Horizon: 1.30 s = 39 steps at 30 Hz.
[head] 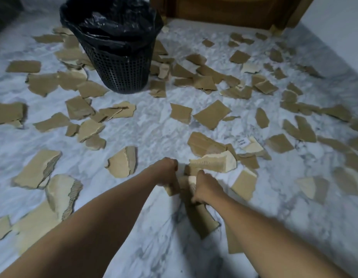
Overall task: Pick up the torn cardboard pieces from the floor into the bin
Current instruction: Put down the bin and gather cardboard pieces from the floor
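Several torn brown cardboard pieces (211,114) lie scattered over the white marble floor (154,129). A black mesh bin (118,63) lined with a black bag stands upright at the upper left of the middle. Both my arms reach down to the floor in the lower middle. My left hand (169,172) grips a cardboard piece (172,190) with curled fingers. Close beside it, my right hand (204,187) grips another long cardboard piece (202,221) that hangs below it. The fingers are blurred and partly hidden.
A wooden door and its frame (224,11) stand at the top right. A white wall (338,19) runs along the right. A small white label (243,142) lies among the pieces right of my hands. Cardboard crowds round the bin's base.
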Motion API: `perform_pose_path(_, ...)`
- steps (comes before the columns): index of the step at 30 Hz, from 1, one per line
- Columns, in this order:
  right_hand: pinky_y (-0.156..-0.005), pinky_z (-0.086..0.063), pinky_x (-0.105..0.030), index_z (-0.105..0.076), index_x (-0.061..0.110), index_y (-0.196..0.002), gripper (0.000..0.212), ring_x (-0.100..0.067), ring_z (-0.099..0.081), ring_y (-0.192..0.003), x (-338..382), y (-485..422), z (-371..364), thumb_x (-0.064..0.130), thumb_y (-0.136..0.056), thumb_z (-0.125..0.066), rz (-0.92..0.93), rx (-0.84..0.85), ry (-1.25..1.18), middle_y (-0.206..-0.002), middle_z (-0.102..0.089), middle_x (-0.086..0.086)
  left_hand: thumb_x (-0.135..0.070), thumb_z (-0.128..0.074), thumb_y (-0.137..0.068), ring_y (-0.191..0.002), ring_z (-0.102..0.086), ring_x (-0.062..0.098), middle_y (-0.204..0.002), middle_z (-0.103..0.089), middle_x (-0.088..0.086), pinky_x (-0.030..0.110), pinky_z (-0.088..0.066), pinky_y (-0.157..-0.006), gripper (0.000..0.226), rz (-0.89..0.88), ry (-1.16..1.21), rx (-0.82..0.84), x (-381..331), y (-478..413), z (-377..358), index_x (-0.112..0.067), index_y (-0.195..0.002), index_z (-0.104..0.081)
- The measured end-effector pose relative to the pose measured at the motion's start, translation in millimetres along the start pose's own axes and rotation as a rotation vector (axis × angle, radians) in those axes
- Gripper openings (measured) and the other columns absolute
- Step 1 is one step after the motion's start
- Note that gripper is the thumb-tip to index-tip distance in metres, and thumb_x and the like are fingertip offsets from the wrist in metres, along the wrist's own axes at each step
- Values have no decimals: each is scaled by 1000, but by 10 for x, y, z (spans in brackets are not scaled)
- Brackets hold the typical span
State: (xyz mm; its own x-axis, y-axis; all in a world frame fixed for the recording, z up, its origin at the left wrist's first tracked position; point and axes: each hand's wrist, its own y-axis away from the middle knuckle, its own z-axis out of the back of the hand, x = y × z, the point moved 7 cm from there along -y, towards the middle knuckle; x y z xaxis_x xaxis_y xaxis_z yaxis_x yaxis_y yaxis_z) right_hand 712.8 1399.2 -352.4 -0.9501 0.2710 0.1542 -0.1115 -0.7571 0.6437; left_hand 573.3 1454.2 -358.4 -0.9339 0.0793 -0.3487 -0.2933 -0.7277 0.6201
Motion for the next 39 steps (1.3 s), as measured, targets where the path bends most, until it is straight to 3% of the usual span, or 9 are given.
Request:
perform_pose_path(6, -81, -56, -38, -49, 9, -122, 76, -30, -63, -103, 320, -233, 241, 23, -62, -92, 127, 39, -51, -118, -63, -15, -24, -76, -81, -94, -65, 27, -108, -66, 13, 32, -48, -66, 37, 64, -16, -97, 427, 8, 367, -5, -110, -63)
perform_pose_path(9, -59, -46, -27, -60, 8, -74, 27, -20, -57, -60, 368, -342, 559, 20, -77, -84, 158, 164, -72, -73, -63, -13, -32, -70, -86, -78, -59, 25, -97, -68, 13, 29, -39, -58, 35, 89, 36, -3, 526, 18, 455, -2, -103, -68)
perform_pose_path(11, -53, -37, -27, -46, 12, -62, 40, -19, -46, -52, 273, -420, 841, 25, -87, -75, 142, 125, -23, -61, -47, -6, -44, -68, -86, -72, -53, 21, -86, -63, 8, 29, -38, -59, 45, 64, 60, 45, 447, 16, 460, 0, -98, -69)
perform_pose_path(15, -77, -49, -36, -58, 1, -117, 26, -30, -61, -99, 23, -518, 1034, 20, -99, -53, 101, 40, 117, -114, -60, -17, -57, -67, -81, -99, -52, 26, -107, -55, 7, 39, -50, -89, 56, -3, -63, 43, 24, -100, 261, -12, -114, -66)
perform_pose_path(17, -100, -44, -42, -37, 7, -146, 49, -36, -44, -131, -137, -579, 917, 22, -99, -43, 74, 34, 228, -149, -38, -17, -63, -68, -77, -105, -40, 25, -112, -44, 3, 45, -46, -96, 62, -66, -134, 10, -194, -141, 105, -27, -126, -57)
perform_pose_path(20, -110, -29, -57, -31, 19, -148, 57, -35, -24, -143, -332, -648, 723, 27, -94, -47, 93, 1, 316, -157, -20, -7, -44, -73, -78, -113, -42, 26, -124, -47, 4, 46, -48, -93, 60, -123, -183, -87, -316, -140, -42, -21, -129, -52)
perform_pose_path(29, -96, -33, -48, -37, 27, -130, 54, -34, -43, -118, -197, -687, 664, 17, -85, -66, 252, -151, 280, -128, -52, -6, -33, -86, -67, -94, -62, 25, -112, -57, 7, 33, -52, -69, 70, -56, -85, -69, -65, -220, -52, -16, -123, -46)
perform_pose_path(34, -98, -44, -37, -43, 12, -145, 71, -31, -55, -119, -99, -768, 977, 28, -84, -77, 187, 10, -141, -138, -55, -10, -35, -81, -76, -70, -59, 17, -81, -63, 0, 30, -48, -60, 25, -101, -99, 61, -49, -204, 90, -16, -84, -65)
perform_pose_path(39, -55, -40, -26, -59, 10, -82, 20, -15, -55, -69, -120, -732, 1271, 25, -93, -68, 164, 81, -329, -85, -62, -5, -37, -73, -81, -77, -52, 22, -78, -57, 1, 34, -44, -63, 23, -154, -132, 1, -274, -280, 320, -16, -79, -64)
